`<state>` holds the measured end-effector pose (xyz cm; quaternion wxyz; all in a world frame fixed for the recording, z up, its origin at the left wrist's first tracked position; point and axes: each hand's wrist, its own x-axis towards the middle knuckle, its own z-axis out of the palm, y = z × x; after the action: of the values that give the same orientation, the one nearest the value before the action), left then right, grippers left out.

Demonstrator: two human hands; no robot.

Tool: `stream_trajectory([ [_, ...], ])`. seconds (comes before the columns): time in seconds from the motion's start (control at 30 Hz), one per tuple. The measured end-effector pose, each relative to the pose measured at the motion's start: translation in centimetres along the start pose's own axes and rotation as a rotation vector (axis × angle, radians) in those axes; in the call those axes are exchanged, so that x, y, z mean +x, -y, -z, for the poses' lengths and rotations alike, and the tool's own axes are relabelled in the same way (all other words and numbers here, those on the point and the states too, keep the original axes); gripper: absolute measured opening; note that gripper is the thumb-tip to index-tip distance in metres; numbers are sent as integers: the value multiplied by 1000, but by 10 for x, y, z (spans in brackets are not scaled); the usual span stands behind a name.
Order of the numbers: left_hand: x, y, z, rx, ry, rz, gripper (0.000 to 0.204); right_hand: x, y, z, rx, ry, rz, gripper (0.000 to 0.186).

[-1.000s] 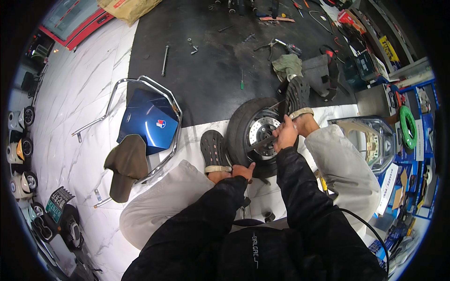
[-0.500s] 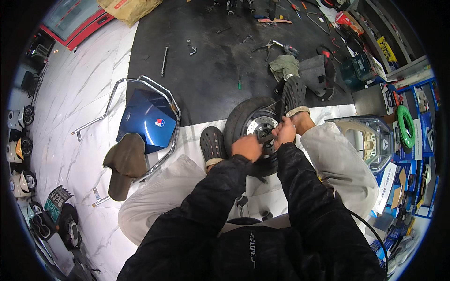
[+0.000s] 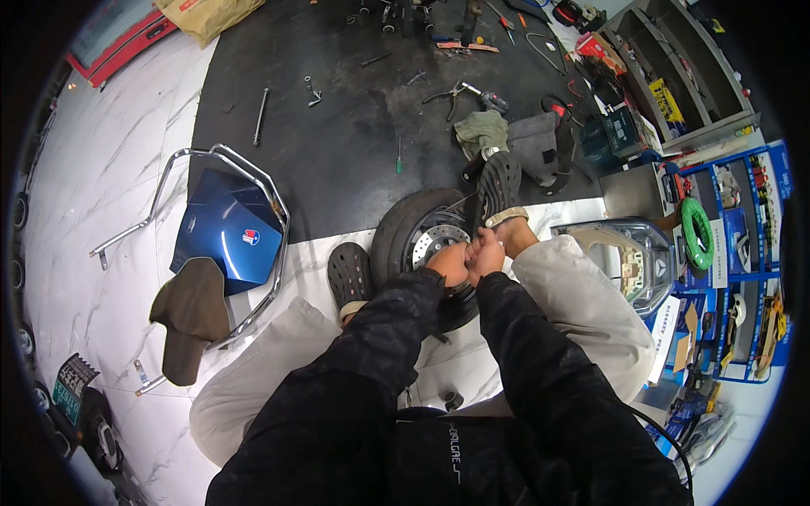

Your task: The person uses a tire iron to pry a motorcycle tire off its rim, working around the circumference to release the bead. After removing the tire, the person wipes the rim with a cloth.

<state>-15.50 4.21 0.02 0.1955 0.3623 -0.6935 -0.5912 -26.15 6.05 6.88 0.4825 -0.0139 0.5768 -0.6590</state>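
Note:
A small wheel with a black tyre (image 3: 393, 240) and a drilled brake disc (image 3: 433, 239) lies flat on the floor between my shoes. Over its right part my left hand (image 3: 452, 263) is closed, pressed up close to my right hand (image 3: 488, 254). My right hand is a fist too, its fingers wrapped round something that the hands hide. A thin metal rod (image 3: 461, 202) shows at the far edge of the tyre, near my right shoe (image 3: 499, 181). That shoe's toe is beside the wheel; my left shoe (image 3: 349, 274) stands at its left.
Left of me lie a blue panel (image 3: 228, 232), a chrome rail (image 3: 278, 207) and a brown mat (image 3: 192, 316). On the black mat (image 3: 337, 110) are a green-handled screwdriver (image 3: 399, 160), pliers (image 3: 447, 99) and a grey cloth (image 3: 481, 131). A clear lamp housing (image 3: 650, 270) and shelves (image 3: 742, 253) stand right.
My hands were apart with a dark flat bar between them; now they are together and the bar is hidden. The whole view has shifted, so things sit farther left.

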Motion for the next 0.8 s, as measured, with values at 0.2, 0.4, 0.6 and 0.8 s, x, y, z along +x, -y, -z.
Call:
stream_trajectory([
  [0.2,-13,-8,10,-24,4,-46,29,-26,4,-10,-42,-7,50,42],
  [0.4,-41,-22,24,-179,8,-95,30,-66,-1,-23,-35,36,140,35],
  [0.6,-64,-29,29,-308,18,-112,23,-96,-12,-23,-160,79,248,31],
  [0.8,-87,-24,37,-305,7,-86,23,-127,-25,-29,-309,121,362,42],
])
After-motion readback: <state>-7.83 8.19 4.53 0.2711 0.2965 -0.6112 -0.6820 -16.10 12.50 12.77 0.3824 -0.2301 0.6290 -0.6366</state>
